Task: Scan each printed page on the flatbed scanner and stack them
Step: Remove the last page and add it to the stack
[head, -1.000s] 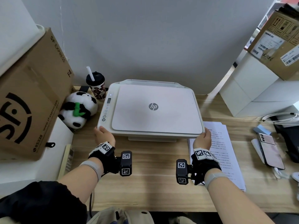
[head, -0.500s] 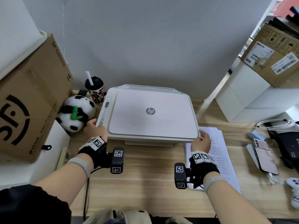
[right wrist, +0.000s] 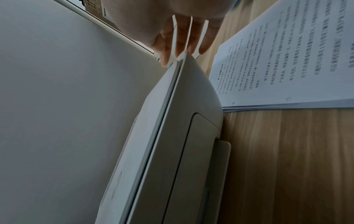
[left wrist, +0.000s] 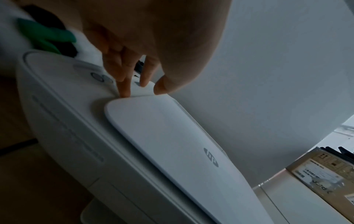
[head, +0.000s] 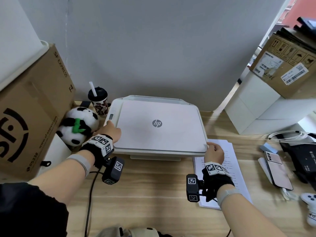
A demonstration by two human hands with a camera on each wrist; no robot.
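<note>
A white HP flatbed scanner (head: 157, 134) stands on the wooden desk (head: 153, 194) with its lid (left wrist: 172, 136) down. My left hand (head: 111, 130) lies on the control strip along the scanner's left side. Its straight fingertips (left wrist: 124, 92) touch the panel beside the lid's corner, near the round buttons (left wrist: 97, 78). My right hand (head: 214, 151) is at the scanner's front right corner, its fingers (right wrist: 182, 45) straight against the lid's edge (right wrist: 172, 94). A stack of printed pages (head: 234, 168) lies on the desk right of the scanner, partly under my right wrist.
A large cardboard box (head: 30, 117), a panda plush (head: 78, 125) and a cup with a straw (head: 99, 103) crowd the scanner's left. On the right are white boxes (head: 259, 106), a coiled cable (head: 287, 135), a phone (head: 277, 170) and a game controller (head: 309, 202).
My left hand has moved from the scanner's front left corner back along its left side onto the control strip. My right hand stays at the front right corner.
</note>
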